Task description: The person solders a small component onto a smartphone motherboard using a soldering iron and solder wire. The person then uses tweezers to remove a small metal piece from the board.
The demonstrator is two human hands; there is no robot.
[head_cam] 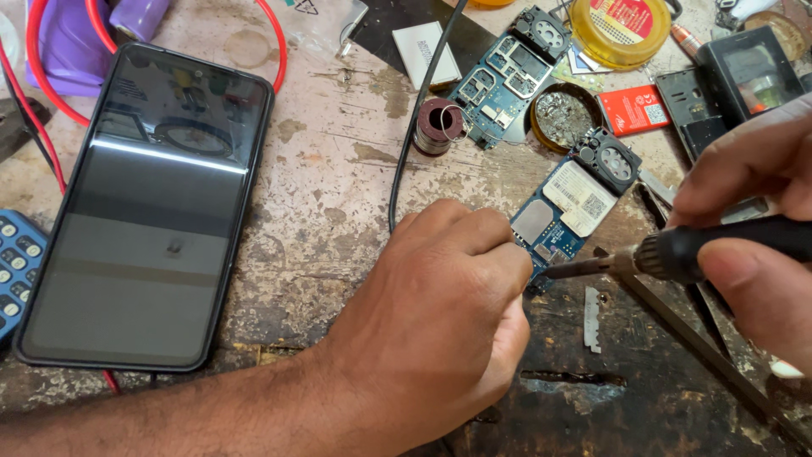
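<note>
Iron: our right hand [753, 228] grips the soldering iron [677, 254], long axis level, tip pointing left onto the blue circuit board [571, 211].
Left hand [440, 313]: clenched, pinning the board's lower end.
Surface: scarred, stained workbench [338, 169]; black phone [148, 207] at left.

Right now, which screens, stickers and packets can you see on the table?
Big black smartphone: left, flat, dark glossy screen.
White square sticker: on the blue circuit board being soldered, centre-right.
Round yellow tin: top, red label on lid.
Red flat battery: upper right, small white patch.
Small black phone: top right, dim screen.
</note>
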